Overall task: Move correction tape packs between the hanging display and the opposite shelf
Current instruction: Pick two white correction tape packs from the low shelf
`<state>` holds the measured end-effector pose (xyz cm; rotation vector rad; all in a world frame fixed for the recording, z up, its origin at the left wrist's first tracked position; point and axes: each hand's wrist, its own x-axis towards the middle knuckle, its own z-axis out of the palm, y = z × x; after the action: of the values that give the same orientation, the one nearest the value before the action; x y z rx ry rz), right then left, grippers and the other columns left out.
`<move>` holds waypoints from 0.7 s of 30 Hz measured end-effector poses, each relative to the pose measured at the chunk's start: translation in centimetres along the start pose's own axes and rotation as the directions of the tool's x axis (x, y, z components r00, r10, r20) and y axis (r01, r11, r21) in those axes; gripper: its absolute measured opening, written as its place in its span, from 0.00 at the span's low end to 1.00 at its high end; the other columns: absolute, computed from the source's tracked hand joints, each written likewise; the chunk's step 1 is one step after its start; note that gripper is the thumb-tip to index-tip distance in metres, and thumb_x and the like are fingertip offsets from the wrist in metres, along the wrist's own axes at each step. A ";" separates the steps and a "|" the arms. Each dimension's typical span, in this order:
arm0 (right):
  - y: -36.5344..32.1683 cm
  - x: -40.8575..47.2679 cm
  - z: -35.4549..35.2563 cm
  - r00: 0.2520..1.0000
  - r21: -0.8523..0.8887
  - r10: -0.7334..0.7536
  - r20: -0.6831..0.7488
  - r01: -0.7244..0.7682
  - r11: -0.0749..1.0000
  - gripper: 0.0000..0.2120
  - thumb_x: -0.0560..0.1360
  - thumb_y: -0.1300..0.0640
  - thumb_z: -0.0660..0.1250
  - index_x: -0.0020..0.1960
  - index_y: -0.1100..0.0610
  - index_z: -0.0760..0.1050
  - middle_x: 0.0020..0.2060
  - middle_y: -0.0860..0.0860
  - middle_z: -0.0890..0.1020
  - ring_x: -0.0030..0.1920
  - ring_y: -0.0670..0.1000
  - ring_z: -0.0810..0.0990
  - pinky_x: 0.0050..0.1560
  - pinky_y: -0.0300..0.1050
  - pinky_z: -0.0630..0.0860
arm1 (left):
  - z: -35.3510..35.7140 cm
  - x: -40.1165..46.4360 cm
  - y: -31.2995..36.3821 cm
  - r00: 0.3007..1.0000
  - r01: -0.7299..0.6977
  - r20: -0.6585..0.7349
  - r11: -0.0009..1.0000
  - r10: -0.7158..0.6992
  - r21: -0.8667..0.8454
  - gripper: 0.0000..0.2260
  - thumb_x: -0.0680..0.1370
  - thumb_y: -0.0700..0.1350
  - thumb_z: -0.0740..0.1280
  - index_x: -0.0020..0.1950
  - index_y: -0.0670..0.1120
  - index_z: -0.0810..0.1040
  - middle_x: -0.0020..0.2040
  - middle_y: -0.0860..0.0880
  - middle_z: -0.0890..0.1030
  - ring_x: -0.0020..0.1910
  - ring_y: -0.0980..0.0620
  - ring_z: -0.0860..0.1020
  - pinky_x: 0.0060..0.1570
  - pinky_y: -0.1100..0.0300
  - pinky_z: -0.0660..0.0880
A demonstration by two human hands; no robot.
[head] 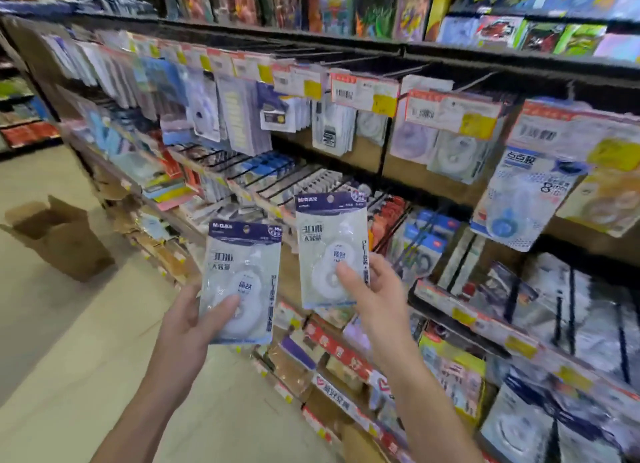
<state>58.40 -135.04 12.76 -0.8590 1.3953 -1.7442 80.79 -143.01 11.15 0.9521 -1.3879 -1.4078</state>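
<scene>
Two flat clear-plastic correction tape packs with dark blue header cards are being held up before the hanging display of pegged stationery (367, 116), one (242, 282) being pinched by the left hand (194, 320), the other (332, 251) by the right hand (370, 296), so a transfer is judged under way, neither pack hung or shelved yet.

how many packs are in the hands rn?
2. One pack in the left hand, one pack in the right hand, held higher. More packs behind either can't be ruled out; similar ones hang on the display.
</scene>
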 end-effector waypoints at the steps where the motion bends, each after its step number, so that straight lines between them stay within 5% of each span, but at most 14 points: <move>1: -0.6 1.1 -0.1 0.999 -0.006 -0.029 -0.029 0.028 1.000 0.15 0.78 0.52 0.70 0.63 0.54 0.76 0.55 0.48 0.85 0.55 0.49 0.85 0.51 0.43 0.81 | 0.6 1.8 0.2 0.999 -0.030 0.036 1.000 0.030 -0.010 0.15 0.74 0.41 0.74 0.60 0.49 0.80 0.56 0.46 0.86 0.53 0.46 0.85 0.48 0.59 0.80; 5: -1.7 3.8 -1.4 0.971 0.005 -0.099 -0.218 0.103 0.995 0.14 0.78 0.50 0.70 0.61 0.52 0.76 0.54 0.48 0.86 0.54 0.50 0.85 0.53 0.51 0.81 | 4.0 7.2 0.3 0.983 -0.072 0.170 0.997 0.074 -0.017 0.17 0.74 0.44 0.75 0.62 0.49 0.78 0.57 0.49 0.85 0.54 0.50 0.84 0.46 0.63 0.79; 9: -2.9 5.2 -2.5 0.930 -0.025 -0.160 -0.330 0.161 0.987 0.10 0.79 0.53 0.69 0.60 0.52 0.76 0.52 0.47 0.86 0.49 0.48 0.86 0.41 0.41 0.81 | 7.5 11.7 0.7 0.967 -0.061 0.245 0.996 0.075 -0.064 0.25 0.69 0.56 0.76 0.63 0.48 0.78 0.57 0.49 0.85 0.56 0.47 0.84 0.54 0.50 0.79; 12: -3.2 5.8 -3.0 0.874 -0.080 -0.210 -0.438 0.195 0.978 0.09 0.79 0.51 0.69 0.59 0.49 0.76 0.53 0.45 0.85 0.53 0.46 0.85 0.50 0.43 0.81 | 9.5 15.0 0.8 0.939 -0.036 0.337 0.995 0.063 -0.088 0.26 0.66 0.58 0.74 0.61 0.50 0.79 0.57 0.48 0.85 0.56 0.46 0.84 0.57 0.46 0.77; 15: -3.1 6.4 -2.9 0.836 -0.083 -0.230 -0.497 0.218 0.972 0.07 0.79 0.52 0.69 0.55 0.43 0.74 0.49 0.38 0.85 0.51 0.40 0.84 0.46 0.34 0.78 | 11.2 17.8 0.8 0.907 -0.027 0.415 0.995 0.066 -0.100 0.24 0.67 0.58 0.74 0.60 0.52 0.80 0.57 0.50 0.85 0.56 0.46 0.84 0.56 0.45 0.78; 17: -3.1 6.8 -2.7 0.813 -0.086 -0.221 -0.539 0.208 0.974 0.08 0.79 0.53 0.69 0.54 0.43 0.73 0.47 0.37 0.85 0.49 0.38 0.84 0.44 0.30 0.77 | 12.0 19.4 0.6 0.887 -0.005 0.459 0.995 0.049 -0.098 0.22 0.68 0.56 0.76 0.60 0.52 0.80 0.56 0.50 0.86 0.55 0.46 0.84 0.51 0.48 0.80; 21: -3.2 7.8 -2.4 0.764 -0.139 -0.227 -0.604 0.180 0.974 0.10 0.77 0.51 0.70 0.57 0.46 0.75 0.50 0.48 0.87 0.51 0.48 0.86 0.49 0.40 0.81 | 13.2 21.1 0.9 0.838 0.056 0.546 0.996 -0.010 -0.067 0.11 0.78 0.42 0.69 0.61 0.47 0.78 0.52 0.49 0.86 0.50 0.49 0.85 0.40 0.65 0.80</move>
<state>51.96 -140.16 15.87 -0.4919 1.8442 -2.2895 62.24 -159.29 14.49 0.5329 -1.7110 -1.8402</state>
